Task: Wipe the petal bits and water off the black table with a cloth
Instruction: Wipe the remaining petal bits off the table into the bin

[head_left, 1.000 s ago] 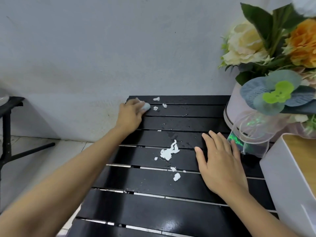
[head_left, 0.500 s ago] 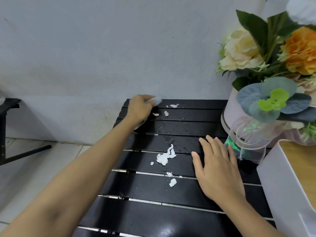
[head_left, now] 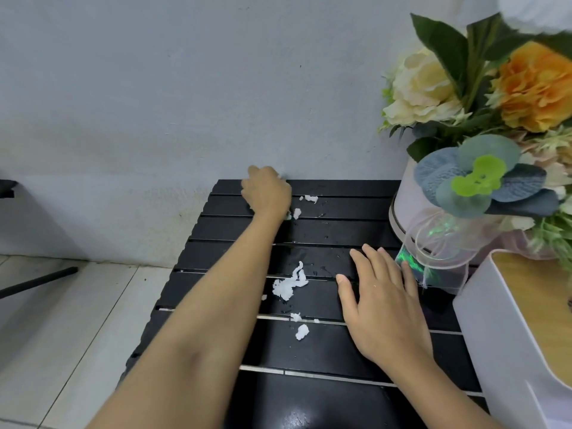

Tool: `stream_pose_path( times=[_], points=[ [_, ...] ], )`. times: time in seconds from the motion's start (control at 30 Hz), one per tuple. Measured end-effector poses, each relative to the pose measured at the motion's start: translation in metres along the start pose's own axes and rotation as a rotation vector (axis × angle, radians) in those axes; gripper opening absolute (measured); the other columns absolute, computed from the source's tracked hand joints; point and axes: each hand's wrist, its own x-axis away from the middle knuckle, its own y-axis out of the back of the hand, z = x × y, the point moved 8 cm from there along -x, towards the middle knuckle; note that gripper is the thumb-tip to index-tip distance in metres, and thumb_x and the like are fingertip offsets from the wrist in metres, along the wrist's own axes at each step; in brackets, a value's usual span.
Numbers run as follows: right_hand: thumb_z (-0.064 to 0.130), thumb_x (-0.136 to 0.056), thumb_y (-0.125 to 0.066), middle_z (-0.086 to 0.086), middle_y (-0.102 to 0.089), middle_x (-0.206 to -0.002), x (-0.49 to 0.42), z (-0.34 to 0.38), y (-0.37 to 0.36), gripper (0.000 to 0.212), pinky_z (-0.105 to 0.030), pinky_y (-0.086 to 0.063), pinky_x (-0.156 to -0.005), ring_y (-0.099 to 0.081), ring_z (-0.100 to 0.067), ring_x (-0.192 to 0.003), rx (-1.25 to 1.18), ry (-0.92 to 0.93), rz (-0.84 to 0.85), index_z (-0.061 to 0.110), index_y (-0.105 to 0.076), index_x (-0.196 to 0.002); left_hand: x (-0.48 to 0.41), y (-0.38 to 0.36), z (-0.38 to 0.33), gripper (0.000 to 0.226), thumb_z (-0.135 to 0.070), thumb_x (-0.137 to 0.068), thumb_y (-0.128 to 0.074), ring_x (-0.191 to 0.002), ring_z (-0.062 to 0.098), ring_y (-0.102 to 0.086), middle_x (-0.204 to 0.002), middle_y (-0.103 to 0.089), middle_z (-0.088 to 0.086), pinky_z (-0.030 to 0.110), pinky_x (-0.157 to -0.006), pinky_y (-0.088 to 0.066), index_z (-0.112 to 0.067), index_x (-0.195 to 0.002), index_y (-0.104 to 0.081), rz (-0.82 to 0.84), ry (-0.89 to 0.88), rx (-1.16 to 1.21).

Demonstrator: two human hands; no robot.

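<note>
The black slatted table [head_left: 309, 357] carries white petal bits: a large clump [head_left: 289, 284] in the middle, smaller pieces [head_left: 301, 331] nearer me, and a few bits [head_left: 311, 198] near the back edge. Water drops [head_left: 323, 235] glisten on the middle slats. My left hand [head_left: 266, 193] is at the back left of the table, curled around the cloth [head_left: 288, 215]. Only a small pale edge of the cloth shows beneath the hand, just left of the far bits. My right hand [head_left: 380, 301] lies flat on the table with straight fingers, right of the large clump.
A bouquet in a pale round box [head_left: 411, 212] stands at the table's back right. A white box with a wooden top [head_left: 510, 320] is at the right edge. The wall [head_left: 185, 88] runs right behind the table. Tiled floor [head_left: 62, 320] lies to the left.
My left hand slid with the cloth from the table's back left corner rightward along the back slats, closer to the far petal bits. My right hand stayed flat in place.
</note>
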Motion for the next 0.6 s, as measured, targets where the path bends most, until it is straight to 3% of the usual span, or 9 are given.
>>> stream_pose_path(
  times=[0.07,0.13,0.2,0.3,0.4,0.43,0.53,0.6],
  points=[
    [0.046,-0.092,-0.029,-0.005,-0.049,-0.142,-0.001,0.000,-0.001,0.056,-0.049,-0.024,-0.114,-0.039,-0.025,-0.136,0.001,0.000,0.004,0.016,-0.052,-0.133,0.013,-0.016,-0.018,0.023,-0.027,-0.092,-0.057,-0.096,0.031,-0.057,-0.108,-0.056,0.009,0.035,-0.079,-0.049,-0.010,-0.093,-0.073,0.046,-0.126,0.003],
    [0.046,-0.093,-0.029,-0.005,-0.048,-0.142,0.000,0.000,-0.001,0.056,-0.048,-0.024,-0.115,-0.038,-0.025,-0.136,0.006,0.000,0.011,0.016,-0.052,-0.134,0.023,-0.020,-0.032,0.024,-0.033,-0.090,-0.064,-0.090,0.017,-0.059,-0.102,-0.060,0.001,0.022,-0.068,-0.049,-0.012,-0.094,-0.075,0.229,-0.266,0.099],
    [0.046,-0.093,-0.029,-0.005,-0.048,-0.143,0.000,0.000,-0.001,0.056,-0.049,-0.024,-0.114,-0.038,-0.025,-0.136,0.004,-0.002,0.009,0.016,-0.051,-0.134,0.020,-0.013,-0.038,0.028,-0.038,-0.084,-0.071,-0.086,0.010,-0.063,-0.096,-0.071,-0.001,0.024,-0.075,-0.053,-0.013,-0.095,-0.077,0.380,-0.320,0.178],
    [0.046,-0.093,-0.030,-0.004,-0.048,-0.143,0.000,-0.001,-0.001,0.056,-0.049,-0.024,-0.114,-0.038,-0.025,-0.136,0.005,-0.005,0.011,0.016,-0.051,-0.134,-0.001,-0.002,-0.025,0.026,-0.034,-0.083,-0.071,-0.079,0.022,-0.068,-0.084,-0.074,0.008,0.033,-0.071,-0.053,-0.009,-0.088,-0.077,0.224,-0.222,0.162],
    [0.046,-0.093,-0.030,-0.004,-0.047,-0.144,-0.001,0.000,-0.002,0.056,-0.048,-0.023,-0.115,-0.036,-0.024,-0.137,0.013,0.000,0.021,0.017,-0.050,-0.135,0.013,-0.024,-0.031,0.017,-0.020,-0.087,-0.063,-0.091,0.030,-0.061,-0.104,-0.062,0.012,0.034,-0.072,-0.047,-0.008,-0.092,-0.073,0.130,-0.192,0.023],
    [0.046,-0.093,-0.030,-0.003,-0.047,-0.144,-0.001,0.000,-0.002,0.055,-0.048,-0.023,-0.115,-0.036,-0.024,-0.138,0.012,-0.001,0.019,0.017,-0.050,-0.135,0.020,-0.032,-0.040,0.017,-0.018,-0.088,-0.062,-0.093,0.028,-0.058,-0.107,-0.058,0.010,0.031,-0.074,-0.045,-0.008,-0.095,-0.073,0.159,-0.225,0.034],
    [0.046,-0.093,-0.029,-0.004,-0.047,-0.144,0.000,-0.001,-0.001,0.055,-0.048,-0.022,-0.116,-0.036,-0.024,-0.137,0.012,0.002,0.014,0.017,-0.050,-0.134,0.032,-0.039,-0.065,0.022,-0.020,-0.085,-0.069,-0.097,0.015,-0.056,-0.108,-0.060,0.003,0.019,-0.077,-0.041,-0.011,-0.105,-0.074,0.450,-0.397,0.144],
    [0.047,-0.093,-0.030,-0.004,-0.047,-0.143,0.000,-0.001,-0.001,0.054,-0.048,-0.023,-0.115,-0.037,-0.024,-0.137,0.011,0.002,0.011,0.017,-0.050,-0.134,0.021,-0.028,-0.062,0.026,-0.018,-0.085,-0.067,-0.101,0.010,-0.052,-0.115,-0.056,0.002,0.016,-0.085,-0.040,-0.014,-0.111,-0.072,0.486,-0.429,0.190]
  ],
)
